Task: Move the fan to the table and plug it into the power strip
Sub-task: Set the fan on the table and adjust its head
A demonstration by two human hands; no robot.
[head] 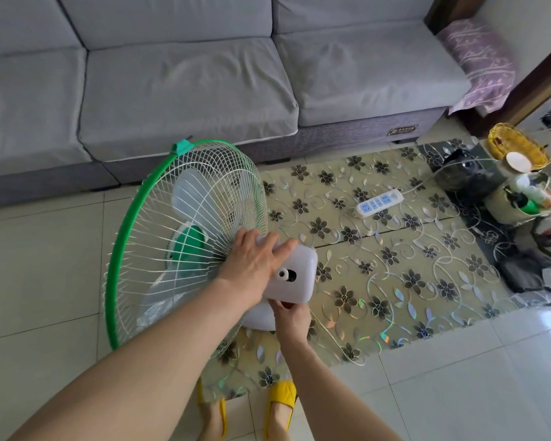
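wire-grilled plastic fan (pixel 188 237), glossy table (pixel 395 265), cloth sofa (pixel 188 90)

left grip (pixel 252 262) curled palm-down; right grip (pixel 291 316) clenched below it

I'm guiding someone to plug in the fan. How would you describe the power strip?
Before the grey sofa stands a flower-patterned table. On its right lies the power strip, near a dark pot. It alone is a flat white bar with blue sockets.

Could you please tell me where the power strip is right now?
In the head view, the power strip lies right of centre on the flower-patterned table, between the fan and the dark glass pot.
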